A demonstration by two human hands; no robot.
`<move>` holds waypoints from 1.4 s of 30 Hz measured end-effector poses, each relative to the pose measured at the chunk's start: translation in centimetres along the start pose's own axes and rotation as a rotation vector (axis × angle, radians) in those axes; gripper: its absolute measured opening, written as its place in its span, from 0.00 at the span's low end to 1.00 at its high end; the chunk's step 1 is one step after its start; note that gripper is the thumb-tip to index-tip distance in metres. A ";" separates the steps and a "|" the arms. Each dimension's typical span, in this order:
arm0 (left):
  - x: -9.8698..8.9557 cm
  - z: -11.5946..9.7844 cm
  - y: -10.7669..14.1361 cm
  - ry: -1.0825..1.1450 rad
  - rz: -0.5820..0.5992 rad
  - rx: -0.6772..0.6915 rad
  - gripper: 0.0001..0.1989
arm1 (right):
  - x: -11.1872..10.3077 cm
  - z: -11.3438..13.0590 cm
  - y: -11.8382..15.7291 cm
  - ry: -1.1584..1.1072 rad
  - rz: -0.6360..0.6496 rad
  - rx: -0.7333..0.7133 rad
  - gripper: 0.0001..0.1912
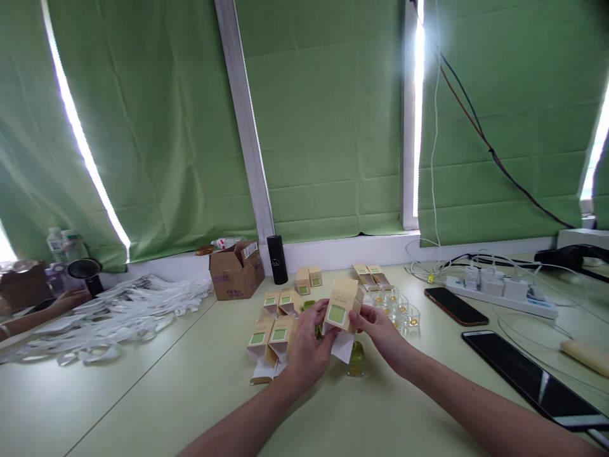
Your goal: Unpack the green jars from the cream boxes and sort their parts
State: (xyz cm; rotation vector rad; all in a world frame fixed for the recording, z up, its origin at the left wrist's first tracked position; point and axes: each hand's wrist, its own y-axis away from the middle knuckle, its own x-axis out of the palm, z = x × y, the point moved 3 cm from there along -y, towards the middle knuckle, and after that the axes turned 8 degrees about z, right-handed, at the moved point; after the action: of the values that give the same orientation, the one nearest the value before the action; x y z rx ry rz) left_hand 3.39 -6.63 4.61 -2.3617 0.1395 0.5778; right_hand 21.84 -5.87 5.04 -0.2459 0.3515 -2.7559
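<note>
Between my two hands is a small cream cardboard box (343, 298) with a green square on its front and a white flap hanging at its lower end. My left hand (311, 343) grips its left side, and my right hand (380, 333) pinches the right edge. Just below it a green glass jar (355, 360) stands on the table; more green glass shows partly behind my left fingers. Left of my hands are several like boxes (269, 336) with flaps open. Several clear glass cups (394, 308) stand beyond my right hand.
A brown carton (236, 270) and a black cylinder (276, 260) stand at the back. White straps (137, 311) are heaped left, near another person's hand (73, 298). On the right lie a phone (457, 306), a tablet (528, 374) and a power strip (499, 295) with loose cables.
</note>
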 end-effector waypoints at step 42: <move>-0.7 0.1 -1.4 0.391 -0.013 -0.220 0.23 | -0.8 0.1 0.3 0.062 -0.129 -0.126 0.31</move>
State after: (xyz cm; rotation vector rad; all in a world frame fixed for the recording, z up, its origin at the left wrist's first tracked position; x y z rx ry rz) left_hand 3.09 -5.49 5.69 -2.6657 0.2461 0.1224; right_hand 22.71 -5.85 4.97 -0.2219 0.5447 -2.8764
